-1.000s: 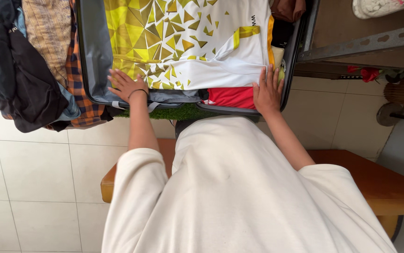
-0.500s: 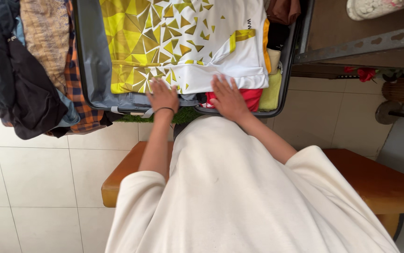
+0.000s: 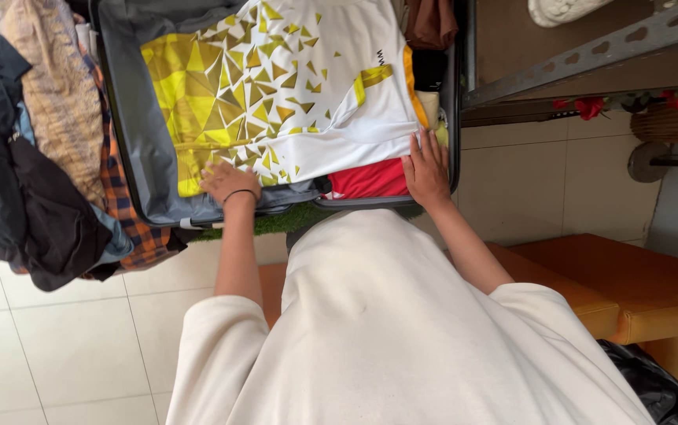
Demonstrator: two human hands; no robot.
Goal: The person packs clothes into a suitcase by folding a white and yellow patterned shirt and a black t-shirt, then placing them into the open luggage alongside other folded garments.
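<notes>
Jersey [image 3: 292, 86] fills the suitcase [image 3: 130, 149] edge to edge, both hands' grip flat, holding nothing.

1. No packages, signs or screens show near either hand.
2. The only marking is a small dark print on the white and yellow jersey [image 3: 292, 86], above the right hand [image 3: 427, 171].
</notes>
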